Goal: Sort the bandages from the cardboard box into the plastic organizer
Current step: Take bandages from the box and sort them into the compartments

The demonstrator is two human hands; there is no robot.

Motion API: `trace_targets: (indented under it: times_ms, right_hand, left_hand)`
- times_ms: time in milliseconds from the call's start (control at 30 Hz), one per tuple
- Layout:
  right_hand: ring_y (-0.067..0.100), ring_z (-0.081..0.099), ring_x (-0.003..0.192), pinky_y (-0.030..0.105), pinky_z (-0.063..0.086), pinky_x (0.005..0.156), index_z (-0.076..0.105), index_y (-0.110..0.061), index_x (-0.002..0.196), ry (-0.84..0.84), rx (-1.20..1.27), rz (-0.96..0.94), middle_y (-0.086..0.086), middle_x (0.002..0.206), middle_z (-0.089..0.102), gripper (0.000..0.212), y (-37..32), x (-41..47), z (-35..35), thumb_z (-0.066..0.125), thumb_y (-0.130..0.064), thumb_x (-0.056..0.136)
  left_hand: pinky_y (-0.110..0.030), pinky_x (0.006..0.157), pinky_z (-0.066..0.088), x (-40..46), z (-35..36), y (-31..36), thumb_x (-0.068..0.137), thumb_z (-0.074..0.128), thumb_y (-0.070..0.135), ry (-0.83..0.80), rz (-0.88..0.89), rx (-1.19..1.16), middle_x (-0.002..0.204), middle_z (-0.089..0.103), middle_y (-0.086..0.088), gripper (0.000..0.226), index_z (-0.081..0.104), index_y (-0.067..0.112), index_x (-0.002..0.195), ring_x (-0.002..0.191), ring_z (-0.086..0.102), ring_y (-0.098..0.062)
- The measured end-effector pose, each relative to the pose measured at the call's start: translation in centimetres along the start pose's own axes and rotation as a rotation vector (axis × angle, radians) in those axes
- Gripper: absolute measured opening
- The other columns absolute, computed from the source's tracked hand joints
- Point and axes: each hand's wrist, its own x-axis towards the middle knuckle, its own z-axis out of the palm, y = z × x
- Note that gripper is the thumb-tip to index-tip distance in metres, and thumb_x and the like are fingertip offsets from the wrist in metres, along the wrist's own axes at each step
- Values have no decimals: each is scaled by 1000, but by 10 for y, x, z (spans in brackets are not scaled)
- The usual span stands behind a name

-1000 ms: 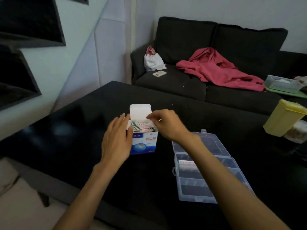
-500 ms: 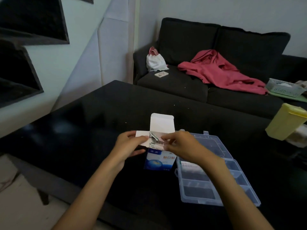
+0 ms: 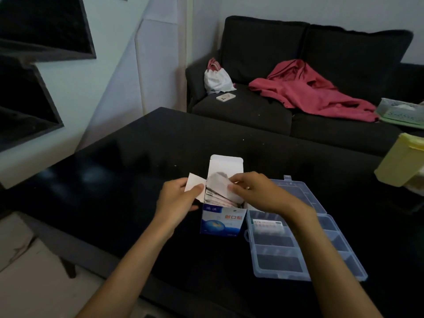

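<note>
At the left, the left hand (image 3: 177, 200) pinches the box's left side flap (image 3: 193, 183) between thumb and curled fingers, holding it spread outward. The cardboard box (image 3: 222, 222) stands upright on the black table (image 3: 137, 157), its top flap (image 3: 226, 165) raised at the back, with bandages (image 3: 218, 199) packed inside the open top. The right hand (image 3: 257, 191) reaches over the box's right side, thumb and forefinger pinching the white right flap (image 3: 223, 188). Just beside the box on the right, touching or nearly so, lies the open plastic organizer (image 3: 298, 228), one bandage packet (image 3: 267, 226) in a near-left compartment. A yellow container (image 3: 401, 161) stands at the table's far right, and a red garment (image 3: 309, 90) lies on the sofa (image 3: 252, 106) behind.
</note>
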Motion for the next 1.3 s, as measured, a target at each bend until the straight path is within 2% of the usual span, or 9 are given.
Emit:
trace_targets:
  times_ms: [200, 400, 533, 733, 967, 1067, 1133, 1200, 1300]
  right_hand:
    - [11, 59, 78, 18, 41, 61, 65, -16, 100, 175, -188, -27, -5, 83, 61, 18, -1, 6, 15, 50, -26, 95]
    - [4, 55, 74, 17, 40, 60, 65, -20, 96, 285, -334, -104, -4, 88, 65, 18, 2, 7, 21, 51, -31, 96]
    - [7, 62, 78, 26, 52, 68, 66, -19, 90, 369, -32, -129, -4, 85, 66, 16, 3, 8, 21, 54, -28, 94]
    - [0, 64, 73, 13, 52, 58, 65, -24, 88, 655, 554, -93, -13, 82, 65, 10, -8, 6, 23, 57, -20, 92]
    - [13, 66, 92, 21, 53, 62, 65, -15, 108, 522, 1125, 136, 0, 97, 69, 21, -5, 2, 11, 59, -24, 90]
    - [15, 63, 97, 22, 54, 67, 63, -16, 108, 464, 1110, 175, 3, 107, 66, 20, 2, -4, 9, 59, -23, 89]
    - [16, 62, 97, 24, 54, 73, 63, -20, 103, 474, 1029, 205, 3, 107, 64, 16, 8, -11, 7, 61, -26, 88]
    - [15, 63, 94, 24, 54, 75, 63, -19, 106, 513, 939, 207, 1, 104, 65, 21, 14, -20, 3, 63, -28, 87]
    - [7, 65, 85, 15, 52, 64, 66, -21, 102, 602, 656, 115, -8, 91, 67, 16, 23, -37, -1, 62, -26, 87]
  left_hand:
    - [-26, 66, 54, 1, 6, 0, 88, 62, 19, 43, 16, 24, 87, 73, 3, 9, 66, 27, 89, 84, 68, -10]
    - [-17, 58, 54, -2, 5, 6, 88, 60, 6, -1, -56, -100, 86, 70, 4, 15, 67, 19, 90, 81, 66, -7]
    - [-16, 58, 51, 1, 3, 8, 88, 59, 0, 44, -57, -162, 82, 69, 4, 19, 66, 18, 86, 79, 66, -7]
    - [-17, 60, 53, 9, -3, 4, 89, 58, 1, 126, -53, -226, 89, 71, -2, 16, 67, 13, 94, 82, 67, -9]
    - [-20, 62, 48, 33, -9, 1, 91, 59, 13, 243, -24, -168, 106, 69, -4, 20, 65, 12, 110, 83, 61, -6]
    - [-27, 74, 52, 38, -8, 3, 89, 63, 28, 264, -68, -145, 121, 63, -5, 40, 56, 11, 124, 94, 61, -10]
    - [-32, 93, 47, 32, -5, 9, 88, 60, 42, 430, -4, 56, 133, 53, -5, 57, 45, 12, 134, 115, 54, -19]
    - [-16, 80, 46, 14, 3, 21, 92, 53, 40, 565, 215, 144, 118, 55, -1, 38, 51, 15, 121, 106, 56, -15]
    - [-15, 52, 42, -12, 27, 33, 99, 39, 38, 186, 75, -58, 88, 64, 0, 33, 62, 16, 89, 72, 58, -10]
